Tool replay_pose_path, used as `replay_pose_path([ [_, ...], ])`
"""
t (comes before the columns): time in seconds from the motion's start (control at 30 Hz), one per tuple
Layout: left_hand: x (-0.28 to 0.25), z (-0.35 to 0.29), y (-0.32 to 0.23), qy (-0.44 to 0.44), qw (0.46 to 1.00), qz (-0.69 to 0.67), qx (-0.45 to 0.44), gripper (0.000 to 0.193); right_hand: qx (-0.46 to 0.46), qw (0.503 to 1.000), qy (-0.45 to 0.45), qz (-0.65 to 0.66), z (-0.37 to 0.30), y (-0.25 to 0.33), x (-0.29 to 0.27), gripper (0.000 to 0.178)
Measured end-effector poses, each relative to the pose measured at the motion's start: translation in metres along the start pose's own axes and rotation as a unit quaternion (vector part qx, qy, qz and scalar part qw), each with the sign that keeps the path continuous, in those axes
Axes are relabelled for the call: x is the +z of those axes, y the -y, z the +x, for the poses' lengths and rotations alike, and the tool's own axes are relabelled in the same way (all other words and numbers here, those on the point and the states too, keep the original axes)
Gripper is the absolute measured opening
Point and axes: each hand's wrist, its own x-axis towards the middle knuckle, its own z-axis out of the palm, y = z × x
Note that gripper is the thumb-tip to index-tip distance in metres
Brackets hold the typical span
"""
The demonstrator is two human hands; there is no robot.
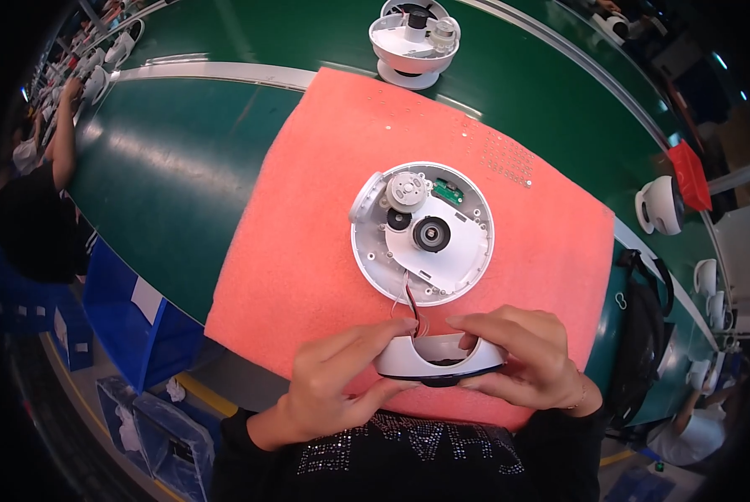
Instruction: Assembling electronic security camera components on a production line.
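Observation:
My left hand and my right hand grip a white curved cover by its two ends, thumbs below and fingers above. A U-shaped cutout faces up in its middle, and its lower edge is dark. Thin wires run from near the cover to a round white housing just beyond it. Inside that open housing sit a round pale motor, a black ring-shaped hub, a white plate and a small green circuit board. The wires' near end is partly hidden by my left fingers.
Under the housing lies a pink foam mat, with several small metal pieces at its far right. Beyond it, another white unit stands on the green conveyor. Blue bins and a co-worker are left; a black bag lies right.

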Motion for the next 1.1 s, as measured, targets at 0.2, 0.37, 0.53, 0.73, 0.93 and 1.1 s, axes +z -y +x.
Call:
replay_pose_path([
  [0.2, 0.008, -0.003, 0.007, -0.013, 1.000, 0.007, 0.015, 0.042, -0.004, 1.000, -0.022, 0.002, -0.001, -0.001, -0.001, 0.041],
  [0.37, 0.013, -0.001, 0.007, -0.039, 0.999, 0.018, 0.023, 0.041, -0.011, 0.998, -0.055, 0.013, 0.000, -0.006, 0.006, 0.032],
  [0.53, 0.012, 0.001, 0.006, -0.033, 0.999, 0.017, 0.026, 0.042, -0.023, 0.992, -0.079, -0.095, 0.001, -0.001, 0.008, 0.026],
  [0.73, 0.011, 0.000, 0.002, -0.024, 0.999, -0.024, -0.020, 0.046, -0.063, 0.986, -0.095, -0.121, 0.002, 0.000, 0.005, 0.039],
  [0.93, 0.013, -0.010, 0.010, -0.072, 0.983, -0.158, -0.062, 0.041, -0.073, 0.988, -0.136, -0.020, 0.004, -0.007, -0.002, 0.066],
  [1.1, 0.017, -0.006, 0.010, -0.076, 0.985, -0.151, -0.018, 0.040, -0.035, 0.993, -0.100, 0.047, -0.014, -0.011, -0.015, 0.055],
])
